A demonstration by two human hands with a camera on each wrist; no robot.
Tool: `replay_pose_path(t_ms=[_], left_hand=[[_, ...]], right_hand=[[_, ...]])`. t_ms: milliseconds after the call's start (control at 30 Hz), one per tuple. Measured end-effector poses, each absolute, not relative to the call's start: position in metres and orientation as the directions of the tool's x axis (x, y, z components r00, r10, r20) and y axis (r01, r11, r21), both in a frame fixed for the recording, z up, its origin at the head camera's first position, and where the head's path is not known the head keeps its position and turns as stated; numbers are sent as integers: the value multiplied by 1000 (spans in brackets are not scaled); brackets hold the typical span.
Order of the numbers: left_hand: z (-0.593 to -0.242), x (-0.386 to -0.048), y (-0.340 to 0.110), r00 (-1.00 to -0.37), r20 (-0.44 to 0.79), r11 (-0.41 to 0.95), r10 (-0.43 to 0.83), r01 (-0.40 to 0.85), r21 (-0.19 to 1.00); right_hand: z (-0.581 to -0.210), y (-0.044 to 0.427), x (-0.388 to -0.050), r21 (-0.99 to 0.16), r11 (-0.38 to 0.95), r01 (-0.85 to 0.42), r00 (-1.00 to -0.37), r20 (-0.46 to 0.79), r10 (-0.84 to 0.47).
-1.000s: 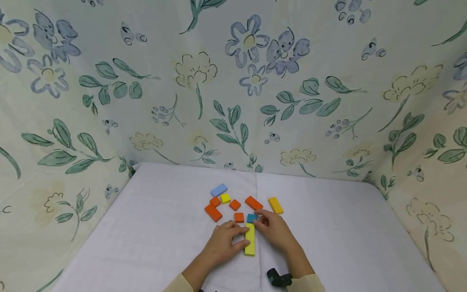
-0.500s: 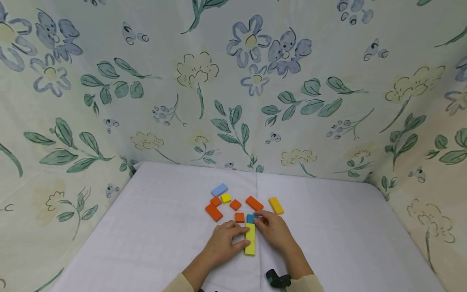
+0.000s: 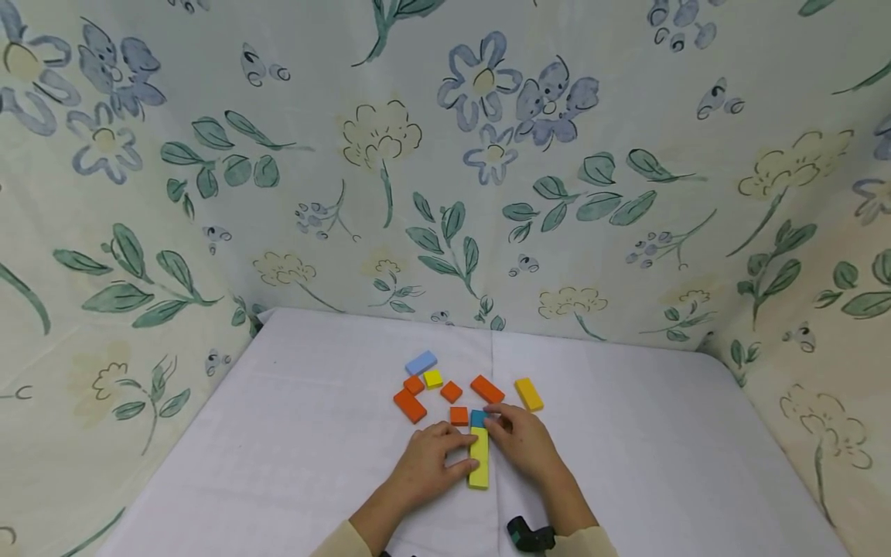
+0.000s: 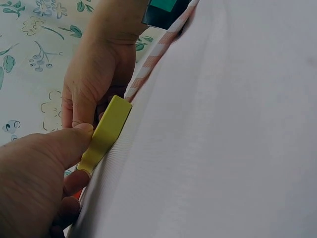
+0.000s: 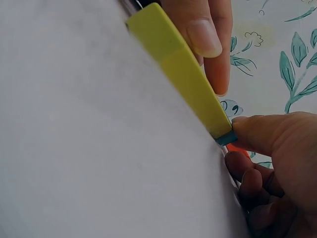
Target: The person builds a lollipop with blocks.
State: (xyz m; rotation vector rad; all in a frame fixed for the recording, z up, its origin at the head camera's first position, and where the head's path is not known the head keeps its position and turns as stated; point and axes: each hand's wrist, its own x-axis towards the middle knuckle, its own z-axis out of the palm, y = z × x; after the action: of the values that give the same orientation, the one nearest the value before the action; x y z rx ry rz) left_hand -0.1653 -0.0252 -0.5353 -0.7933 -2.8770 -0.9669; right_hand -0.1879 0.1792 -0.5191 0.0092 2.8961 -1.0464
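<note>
A long yellow block (image 3: pixel 479 459) lies lengthwise on the white cloth, a small blue block (image 3: pixel 478 418) against its far end. On the yellow block's left side rest the thumb and a fingertip of my left hand (image 3: pixel 429 466). My right hand (image 3: pixel 524 441) touches the blue block's right side with thumb and index fingertip, its other fingers bent. The left wrist view has the left thumb against the yellow block (image 4: pixel 108 130). In the right wrist view, the right thumb meets the seam between the yellow block (image 5: pixel 185 79) and blue block (image 5: pixel 226 138), partly hidden.
Just left of the blue block lies an orange-red square (image 3: pixel 459 416). Farther back are several orange-red pieces, a small yellow one (image 3: pixel 433 378), a light-blue block (image 3: pixel 421 363) and an amber block (image 3: pixel 529 394). A black device (image 3: pixel 530 535) is at the right wrist.
The blue block has shifted slightly left and now lines up with the yellow block's end. My right fingertips moved a little with it; my left hand keeps its place on the yellow block.
</note>
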Motion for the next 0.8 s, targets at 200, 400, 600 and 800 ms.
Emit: replay_pose_path(t_ms=[200,400,600,800], left_hand=[[-538,-165,-25,-870,184,684,458,477,552],[-538,-165,-25,-873,180,686,453,470,555],[-539,-165,-25,-873,186,688,451,473,550],[-538,-165,-25,-873,185,686,451,472,554]], right_hand=[[-523,182,-189,-642,767,-7,-999,-31,-35],[-524,181,-189,-648,761,-7,-998,-38,-41],[-522,180,-189,-646,763,-1,-998,-42,-37],[-523,180,-189,-647,763,-3,-999,-33,-33]])
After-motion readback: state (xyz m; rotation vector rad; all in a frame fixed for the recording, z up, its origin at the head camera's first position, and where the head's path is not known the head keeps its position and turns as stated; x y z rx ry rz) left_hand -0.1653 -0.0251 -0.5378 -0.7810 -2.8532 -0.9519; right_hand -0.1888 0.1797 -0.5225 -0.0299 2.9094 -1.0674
